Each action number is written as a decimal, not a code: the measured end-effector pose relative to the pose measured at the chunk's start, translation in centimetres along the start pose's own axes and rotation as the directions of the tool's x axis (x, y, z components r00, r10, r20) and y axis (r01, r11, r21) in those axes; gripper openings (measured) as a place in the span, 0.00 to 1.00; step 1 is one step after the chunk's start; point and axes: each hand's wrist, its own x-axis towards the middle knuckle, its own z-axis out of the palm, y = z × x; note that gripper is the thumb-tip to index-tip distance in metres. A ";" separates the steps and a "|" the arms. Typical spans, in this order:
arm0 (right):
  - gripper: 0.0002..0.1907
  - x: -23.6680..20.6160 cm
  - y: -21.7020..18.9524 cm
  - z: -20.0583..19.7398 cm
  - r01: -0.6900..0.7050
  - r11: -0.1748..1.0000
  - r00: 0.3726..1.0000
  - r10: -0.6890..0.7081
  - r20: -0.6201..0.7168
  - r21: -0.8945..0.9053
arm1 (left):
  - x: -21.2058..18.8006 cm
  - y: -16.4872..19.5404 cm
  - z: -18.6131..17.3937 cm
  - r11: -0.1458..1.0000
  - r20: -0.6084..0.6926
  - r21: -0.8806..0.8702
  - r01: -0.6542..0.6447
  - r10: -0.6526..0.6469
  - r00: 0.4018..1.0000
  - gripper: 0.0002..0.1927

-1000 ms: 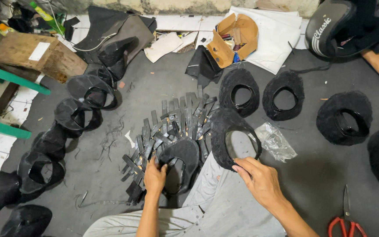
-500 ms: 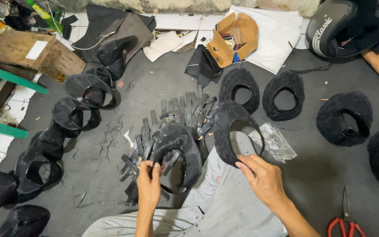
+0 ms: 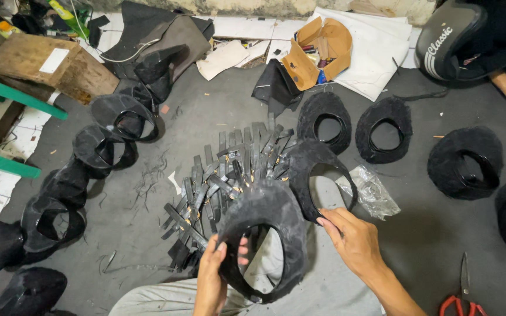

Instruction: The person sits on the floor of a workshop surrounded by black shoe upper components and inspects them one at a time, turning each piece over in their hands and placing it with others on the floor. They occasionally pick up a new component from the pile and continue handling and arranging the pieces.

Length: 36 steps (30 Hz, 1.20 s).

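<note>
While seated on grey floor [image 3: 428, 234], left hand [image 3: 215, 281] gripping lower-left rim of black fabric ring [image 3: 267, 216], thumb curled inside the opening, fingers wrapped round the outer edge, closed on it. Right hand [image 3: 352, 243] resting on inner rim of second black ring [image 3: 317, 164], fingertips [image 3: 325, 221] pinched lightly on the edge, hand otherwise loosely curled; firmness of grip cannot tell. Held ring tilted up over the lap, near bottom edge of floor, centre; second ring just beside it to the right, overlapping its upper right side. Fan of black straps with small gold fittings [image 3: 229, 175] spread behind both rings, mid-floor, partly hidden by held ring. Crumpled clear plastic bag [image 3: 373, 190] just right of second ring. Three more black rings [image 3: 323, 120] [image 3: 385, 129] [image 3: 467, 161] in a row toward right edge, a fourth cut off at the right edge. Column of glossy black curved pieces [image 3: 115, 114] running down left side of floor to bottom-left corner. Red-handled scissors [image 3: 461, 298] at bottom-right corner. Open cardboard box [image 3: 317, 52] on white sheets at far edge, centre. Dark helmet [image 3: 458, 38] at far-right corner. Wooden block [image 3: 42, 67] at far-left corner, green bars [image 3: 7, 93] just below it. Thread scraps scattered on floor between straps and left column.
</note>
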 end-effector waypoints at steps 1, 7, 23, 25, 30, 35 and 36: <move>0.10 0.0 0.0 0.1 0.024 1.000 1.000 -0.024 -0.008 0.001 | -0.2 -0.5 -0.2 1.000 0.007 -0.005 0.025 -0.025 1.000 0.20; 0.10 0.2 0.2 0.5 0.002 1.000 1.000 -0.002 0.010 -0.003 | -1.1 -2.5 -1.5 0.999 -0.027 -0.041 0.001 -0.002 1.000 0.23; 0.12 0.3 0.8 1.4 0.146 0.975 0.986 -0.158 -0.059 -0.165 | -1.2 -2.0 -2.3 0.999 -0.129 -0.042 -0.028 0.022 0.991 0.25; 0.12 0.1 0.9 1.4 0.151 0.963 0.984 -0.168 -0.057 -0.223 | -1.2 -2.1 -2.3 0.998 -0.129 -0.049 -0.028 0.021 0.991 0.25; 0.14 0.0 1.0 1.4 0.187 0.943 0.974 -0.214 -0.072 -0.275 | -1.2 -2.2 -2.3 0.998 -0.131 -0.060 -0.030 0.022 0.991 0.24; 0.15 0.0 0.9 1.4 0.228 0.922 0.963 -0.261 -0.067 -0.314 | -1.1 -2.2 -2.2 0.996 -0.149 -0.085 -0.020 0.007 0.989 0.25; 0.15 0.0 0.8 1.3 0.231 0.923 0.962 -0.264 -0.068 -0.309 | -1.1 -2.2 -2.2 0.996 -0.153 -0.087 -0.022 0.009 0.988 0.25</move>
